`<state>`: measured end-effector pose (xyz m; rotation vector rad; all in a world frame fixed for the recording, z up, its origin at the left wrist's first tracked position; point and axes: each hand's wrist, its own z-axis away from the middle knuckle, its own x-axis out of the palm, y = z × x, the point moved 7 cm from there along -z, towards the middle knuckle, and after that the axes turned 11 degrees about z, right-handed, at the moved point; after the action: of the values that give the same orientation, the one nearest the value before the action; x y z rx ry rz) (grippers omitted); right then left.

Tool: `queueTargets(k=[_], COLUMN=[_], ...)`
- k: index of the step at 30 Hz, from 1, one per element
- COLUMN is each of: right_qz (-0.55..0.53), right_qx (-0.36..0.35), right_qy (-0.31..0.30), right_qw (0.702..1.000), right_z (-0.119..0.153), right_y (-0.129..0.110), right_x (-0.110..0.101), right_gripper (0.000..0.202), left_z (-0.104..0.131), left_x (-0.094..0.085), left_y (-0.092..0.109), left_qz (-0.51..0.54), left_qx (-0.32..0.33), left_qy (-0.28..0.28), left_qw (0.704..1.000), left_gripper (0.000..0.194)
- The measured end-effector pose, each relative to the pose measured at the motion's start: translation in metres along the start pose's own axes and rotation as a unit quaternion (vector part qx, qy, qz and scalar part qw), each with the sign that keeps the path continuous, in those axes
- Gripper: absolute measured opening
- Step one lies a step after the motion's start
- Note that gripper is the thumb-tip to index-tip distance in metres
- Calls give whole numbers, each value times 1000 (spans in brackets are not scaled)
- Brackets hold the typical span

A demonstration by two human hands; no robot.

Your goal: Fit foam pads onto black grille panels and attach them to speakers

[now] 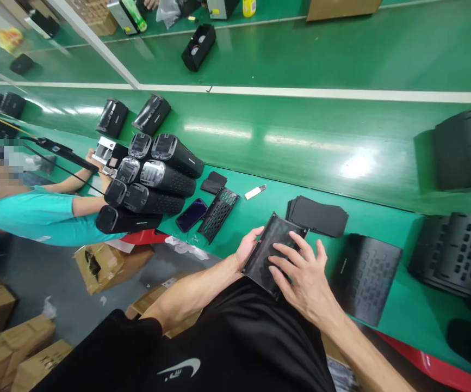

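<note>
My left hand (247,249) grips the left edge of a black plastic panel (262,265), its fingers curled underneath and the thumb at the rim. The panel is tilted just above my lap, at the table's near edge. Across its inner face lies my right hand (303,272), fingers spread and fingertips pressing on the dark surface. Beyond the panel sits a stack of thin black sheets (319,216). To the right a curved black perforated cover (368,277) rests on the table.
Left of me are a perforated black panel (219,214), a phone (192,215), a white-handled cutter (255,191) and stacked black housings (170,177). More perforated covers (456,253) stand at the right. A co-worker in a teal shirt (51,212) sits at the left. Cardboard boxes (27,337) lie on the floor.
</note>
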<state>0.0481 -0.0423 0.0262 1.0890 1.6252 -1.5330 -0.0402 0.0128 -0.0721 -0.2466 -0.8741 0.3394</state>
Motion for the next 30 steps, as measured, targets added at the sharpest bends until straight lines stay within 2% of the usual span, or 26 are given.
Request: queueTargets(k=[4,9,12,13,15,16,18,20,22,24,28,30], right_qz=[-2,-15,-30,-35,-23,-5,62,74,10,-34,17,16], right_qx=[2,14,9,32,140,219,376,505,575,594,565,559], right_qy=[-7,-20,27,64,153,191,222,156,53,7,58,36], right_qw=[1000,1000,999,997,978,957,898,846,817,804,823,828], right_z=[2,-1,0,4,26,44,89,131,159,170,158,152], right_y=[1,-4,0,11,52,80,133,177,201,203,181,178], right_x=[2,1,-16,-25,-44,-50,-51,-33,-3,15,11,12], right_gripper=[21,21,21,22,30,41,81,119,128,126,133,136], left_z=[0,-3,-2,-1,1,3,4,1,-5,-10,-16,-15], left_x=[-1,-8,-3,2,14,19,27,29,28,26,24,25], left_y=[-1,0,1,-1,-8,-12,-16,-15,-15,-16,-17,-16], left_qz=[8,-21,-49,-63,-93,-108,-124,-123,-123,-128,-126,-127], left_qx=[1,6,25,18,-26,-54,-80,-67,-61,-65,-57,-55], left_qy=[-3,25,8,-12,-61,-83,-116,-131,-135,-134,-134,-136], left_qw=[1000,999,998,998,993,989,982,981,981,981,981,981], left_gripper=[61,63,64,67,80,86,93,93,93,95,96,96])
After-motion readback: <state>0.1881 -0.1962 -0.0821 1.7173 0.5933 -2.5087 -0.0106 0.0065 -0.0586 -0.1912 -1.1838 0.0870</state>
